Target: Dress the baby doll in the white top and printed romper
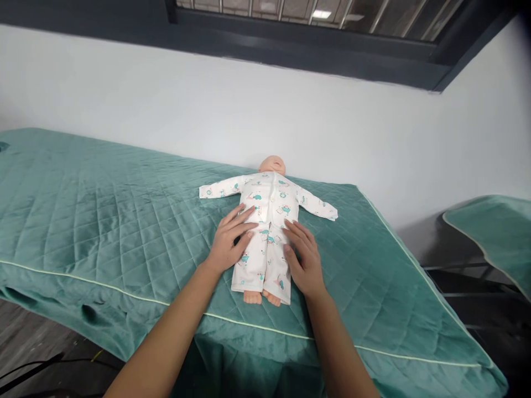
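Observation:
A baby doll [272,165] lies on its back on the green quilted bed cover, head toward the wall and bare feet toward me. It wears a white printed long-sleeved top [271,193] with its sleeves spread to both sides, and matching trousers [265,265]. My left hand [232,237] rests at the doll's left-hand side in the picture, fingers stretched over the waist where top and trousers meet. On the opposite side my right hand [305,257] lies against the waist and trouser leg, its fingers also extended. Neither hand grips anything.
The green bed cover [124,221] has pale piping along its front edge. A white wall [207,110] and a dark-framed window [307,44] are behind it. Another green-covered surface [498,226] stands at the right. A black cable [78,360] runs over the floor at lower left.

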Motion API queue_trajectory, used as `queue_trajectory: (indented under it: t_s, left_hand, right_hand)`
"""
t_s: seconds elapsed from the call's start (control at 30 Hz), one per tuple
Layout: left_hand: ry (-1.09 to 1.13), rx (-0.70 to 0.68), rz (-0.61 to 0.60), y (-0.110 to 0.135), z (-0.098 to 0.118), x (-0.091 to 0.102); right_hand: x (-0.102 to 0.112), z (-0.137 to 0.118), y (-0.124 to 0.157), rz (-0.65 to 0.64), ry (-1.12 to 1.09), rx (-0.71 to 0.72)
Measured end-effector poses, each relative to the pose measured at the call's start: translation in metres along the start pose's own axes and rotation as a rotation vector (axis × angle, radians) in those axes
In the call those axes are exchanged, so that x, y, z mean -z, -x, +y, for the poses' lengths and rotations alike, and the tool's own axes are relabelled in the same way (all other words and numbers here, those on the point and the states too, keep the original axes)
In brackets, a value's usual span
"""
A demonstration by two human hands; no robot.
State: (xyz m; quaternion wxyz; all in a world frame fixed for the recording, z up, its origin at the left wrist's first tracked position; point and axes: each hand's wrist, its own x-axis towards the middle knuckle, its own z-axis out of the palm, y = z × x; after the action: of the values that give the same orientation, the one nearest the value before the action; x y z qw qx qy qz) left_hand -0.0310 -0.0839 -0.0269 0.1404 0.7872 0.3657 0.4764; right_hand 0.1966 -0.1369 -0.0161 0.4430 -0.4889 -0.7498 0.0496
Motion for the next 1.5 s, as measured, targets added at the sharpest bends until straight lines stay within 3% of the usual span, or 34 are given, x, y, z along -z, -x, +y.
queue_trajectory:
  t_s: [0.47, 0.77, 0.97, 1.17, 1.33, 1.5]
  left_hand:
    - [0.012, -0.101, 0.007, 0.000, -0.008, -0.006]
    - [-0.092, -0.090, -0.072, -0.004, -0.008, -0.006]
    - [-0.085, -0.082, -0.086, -0.004, -0.010, -0.007]
    - [0.060, -0.052, 0.044, -0.003, -0.018, -0.010]
    - [0.164, 0.079, 0.168, -0.003, -0.024, -0.012]
    - [0.177, 0.123, 0.244, -0.005, -0.022, -0.012]
  right_hand:
    - [-0.002, 0.000, -0.006, -0.093, 0.048, 0.163]
    - [-0.008, -0.015, -0.019, -0.157, 0.236, 0.122]
    - [-0.004, -0.022, -0.029, -0.178, 0.251, 0.124]
    - [-0.008, -0.024, -0.025, -0.186, 0.214, 0.103]
    - [-0.001, -0.022, -0.003, -0.157, 0.124, 0.104]
    - [0.007, -0.025, 0.020, -0.086, -0.023, 0.075]
